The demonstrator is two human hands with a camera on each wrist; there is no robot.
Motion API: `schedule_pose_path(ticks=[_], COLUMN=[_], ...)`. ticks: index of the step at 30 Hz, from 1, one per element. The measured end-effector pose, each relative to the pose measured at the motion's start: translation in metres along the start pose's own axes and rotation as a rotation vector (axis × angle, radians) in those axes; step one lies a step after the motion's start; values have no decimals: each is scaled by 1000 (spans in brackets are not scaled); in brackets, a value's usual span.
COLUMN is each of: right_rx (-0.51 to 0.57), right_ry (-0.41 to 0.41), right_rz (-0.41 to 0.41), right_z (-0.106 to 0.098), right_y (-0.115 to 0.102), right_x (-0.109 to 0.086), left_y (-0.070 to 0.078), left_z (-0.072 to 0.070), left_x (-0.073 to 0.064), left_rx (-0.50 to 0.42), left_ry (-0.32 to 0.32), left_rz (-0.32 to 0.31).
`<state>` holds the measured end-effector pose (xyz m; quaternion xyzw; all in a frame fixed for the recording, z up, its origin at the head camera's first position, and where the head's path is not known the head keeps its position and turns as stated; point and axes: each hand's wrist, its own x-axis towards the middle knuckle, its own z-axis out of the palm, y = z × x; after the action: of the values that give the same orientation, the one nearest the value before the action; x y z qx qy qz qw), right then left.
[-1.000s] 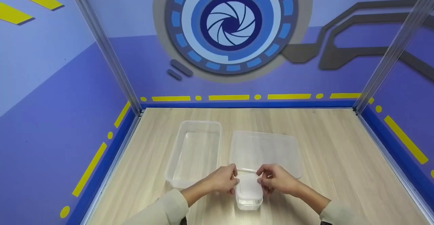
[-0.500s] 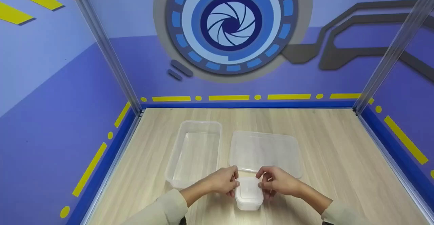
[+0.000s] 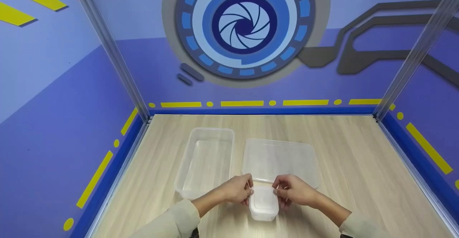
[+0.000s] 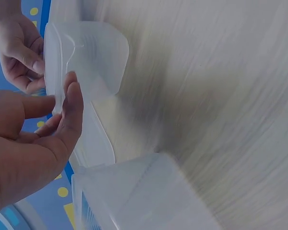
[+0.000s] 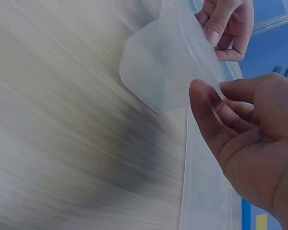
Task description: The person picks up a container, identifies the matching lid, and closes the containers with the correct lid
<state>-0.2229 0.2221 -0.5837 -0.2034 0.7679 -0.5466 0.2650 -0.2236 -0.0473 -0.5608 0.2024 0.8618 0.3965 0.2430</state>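
Note:
A small translucent food container (image 3: 263,217) is at the near middle of the table, and its whitish lid (image 3: 264,196) lies over its top. At the far left corner, my left hand (image 3: 236,190) pinches the lid's edge between thumb and fingers. My right hand (image 3: 296,191) does the same at the far right corner. In the left wrist view the container's wall (image 4: 98,62) shows below the lid, with the left fingers around the rim. From the right wrist view, the right thumb and fingers grip the corner of the lid (image 5: 197,40).
To the left stands a large clear plastic box (image 3: 182,170) without a lid. A large translucent flat lid (image 3: 281,159) lies behind the small container. Printed blue panels (image 3: 136,69) wall in the wooden table (image 3: 351,152) at the back and sides.
The small lid sat shifted away, with a gap above the container's near end; it has come down and toward me over the container. Both hands have moved only slightly.

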Motion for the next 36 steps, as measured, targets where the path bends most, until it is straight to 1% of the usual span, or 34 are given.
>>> schedule_pose_path(ticks=[3, 6, 11, 15, 23, 29, 33, 36], right_rx=[0, 10, 15, 11, 11, 1, 1, 21], right_ry=[55, 73, 59, 50, 62, 64, 54, 44], right_rz=[7, 21, 32, 24, 18, 23, 39, 56], right_z=[-1, -1, -1, -1, 1, 0, -1, -1], right_y=[0, 0, 1, 1, 0, -1, -1, 1], right_x=[1, 1, 0, 0, 3, 4, 3, 2], left_y=[0, 0, -3, -5, -6, -4, -4, -4], left_z=[1, 3, 3, 2, 5, 5, 4, 3], left_x=[3, 5, 6, 7, 9, 9, 8, 9], left_rx=[-15, -3, 16, 6, -31, -24, -22, -44], left_ry=[49, 69, 57, 42, 51, 57, 42, 26], left_rz=[8, 14, 20, 13, -2, -5, -5, -5])
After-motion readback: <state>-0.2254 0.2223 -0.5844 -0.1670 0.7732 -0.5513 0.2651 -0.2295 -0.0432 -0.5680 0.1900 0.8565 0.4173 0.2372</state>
